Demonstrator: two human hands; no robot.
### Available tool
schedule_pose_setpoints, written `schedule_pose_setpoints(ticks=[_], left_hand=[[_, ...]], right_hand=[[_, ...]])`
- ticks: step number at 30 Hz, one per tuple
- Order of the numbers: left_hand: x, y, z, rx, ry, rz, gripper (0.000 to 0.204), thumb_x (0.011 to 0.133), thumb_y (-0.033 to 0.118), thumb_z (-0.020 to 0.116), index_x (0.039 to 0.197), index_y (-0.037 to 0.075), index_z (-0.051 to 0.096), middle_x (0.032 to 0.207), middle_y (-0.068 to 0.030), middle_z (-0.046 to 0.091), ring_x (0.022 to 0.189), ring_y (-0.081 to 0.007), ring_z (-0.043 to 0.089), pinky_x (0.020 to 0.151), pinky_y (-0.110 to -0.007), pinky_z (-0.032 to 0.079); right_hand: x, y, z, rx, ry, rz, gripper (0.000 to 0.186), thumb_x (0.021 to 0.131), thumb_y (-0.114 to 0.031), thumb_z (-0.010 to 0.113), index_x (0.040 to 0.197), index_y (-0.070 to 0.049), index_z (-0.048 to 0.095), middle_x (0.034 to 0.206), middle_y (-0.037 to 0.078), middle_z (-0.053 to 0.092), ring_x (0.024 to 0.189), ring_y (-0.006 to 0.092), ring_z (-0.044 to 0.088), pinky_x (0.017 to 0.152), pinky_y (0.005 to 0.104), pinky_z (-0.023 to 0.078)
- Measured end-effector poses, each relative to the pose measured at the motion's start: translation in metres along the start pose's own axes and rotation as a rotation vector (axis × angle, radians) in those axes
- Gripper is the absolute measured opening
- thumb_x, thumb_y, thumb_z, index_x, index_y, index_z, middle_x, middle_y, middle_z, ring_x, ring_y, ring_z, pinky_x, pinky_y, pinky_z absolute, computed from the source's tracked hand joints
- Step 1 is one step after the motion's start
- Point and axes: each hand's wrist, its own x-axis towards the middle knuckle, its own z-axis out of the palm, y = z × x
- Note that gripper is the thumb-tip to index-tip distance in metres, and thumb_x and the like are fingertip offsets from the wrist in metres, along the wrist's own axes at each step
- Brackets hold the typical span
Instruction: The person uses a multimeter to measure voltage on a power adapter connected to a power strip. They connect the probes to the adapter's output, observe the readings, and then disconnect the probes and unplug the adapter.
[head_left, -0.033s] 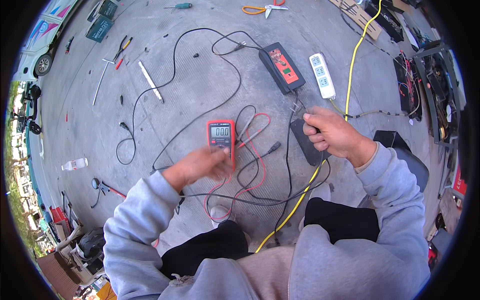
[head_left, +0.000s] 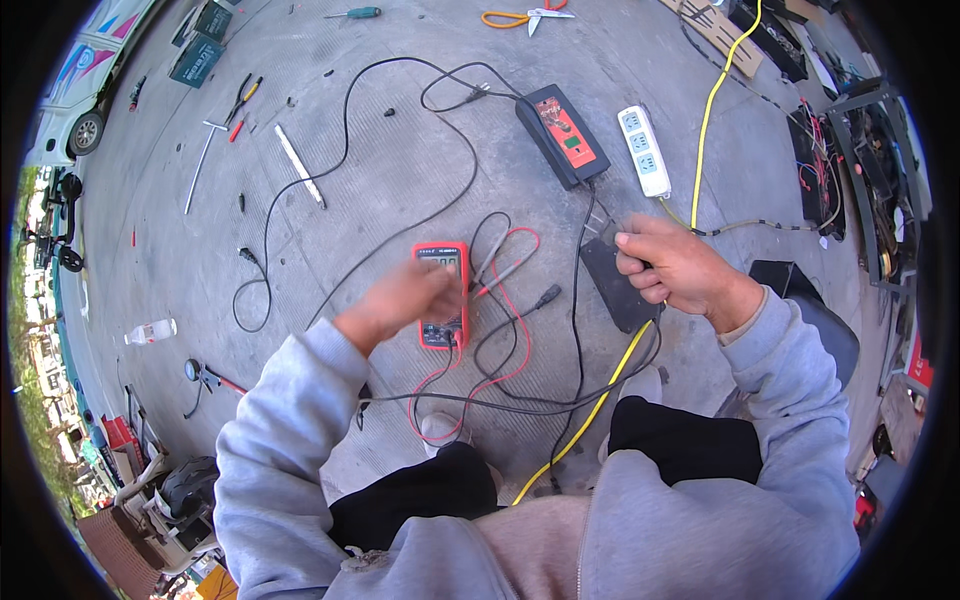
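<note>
My right hand [head_left: 685, 265] is closed round a black power plug [head_left: 600, 228], its metal prongs pointing up and left. Below that hand a dark flat rectangular thing [head_left: 608, 285] lies on the floor. My left hand [head_left: 410, 300], smeared by motion, is over a red-rimmed digital multimeter [head_left: 433, 332] and hides much of its display and dial. Red and black leads run from the meter's lower end, and its test probes [head_left: 497, 272] lie to its right. A black charger [head_left: 565, 138] with a red face lies ahead, beside a white power strip [head_left: 643, 150].
Black cables [head_left: 470, 180] loop across the concrete floor. A yellow cable [head_left: 708, 120] runs on the right. Scissors [head_left: 530, 18], a screwdriver [head_left: 365, 13], pliers [head_left: 243, 98] and a plastic bottle [head_left: 150, 331] lie farther off. Metal frames and wiring [head_left: 880, 180] stand at right.
My left hand has moved up over the multimeter, now covering part of the display and uncovering the lead sockets. My right hand has shifted slightly right and down with the plug.
</note>
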Motion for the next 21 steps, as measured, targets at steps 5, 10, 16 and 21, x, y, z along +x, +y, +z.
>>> schedule_pose_setpoints(ticks=[5,10,16,21], left_hand=[[0.16,0.04,-0.03,-0.068,0.616,0.134,0.05,0.099,0.026,0.057,0.137,-0.005,0.05,0.123,-0.0199,0.063,0.114,-0.0289,0.062,0.09,-0.039,0.053],[0.228,0.052,-0.027,0.044,1.334,-0.254,0.077,0.085,0.035,0.073,0.139,-0.009,0.041,0.134,-0.0293,0.053,0.123,-0.0396,0.055,0.097,-0.047,0.049],[0.235,-0.007,-0.064,0.079,1.523,-0.373,0.056,0.081,0.028,0.072,0.122,-0.005,0.052,0.124,-0.0295,0.06,0.115,-0.0401,0.061,0.093,-0.046,0.051],[0.233,-0.048,-0.113,0.351,1.218,-0.088,0.041,0.081,0.028,0.069,0.109,-0.002,0.064,0.104,-0.0229,0.07,0.1,-0.0405,0.067,0.087,-0.045,0.052]], right_hand=[[-0.018,0.006,-0.064,-0.417,0.158,0.094,0.023,0.098,-0.022,0.057,0.11,-0.002,0.057,0.076,-0.001,0.051,0.059,0.0036,0.04,0.045,0.0213,0.028],[0.006,0.053,-0.127,-0.354,0.518,-0.133,0.025,0.093,-0.018,0.064,0.11,0.001,0.061,0.078,-0.001,0.056,0.067,0.0109,0.051,0.057,0.0281,0.042],[0.073,0.09,-0.176,-0.72,0.926,-0.429,0.027,0.088,-0.016,0.069,0.104,0.005,0.06,0.079,0.008,0.059,0.073,0.0174,0.056,0.068,0.0325,0.046],[0.122,0.084,-0.191,-0.925,1.196,-0.537,0.047,0.081,-0.019,0.078,0.113,0.007,0.057,0.097,0.02,0.064,0.086,0.0323,0.062,0.077,0.0402,0.05]])
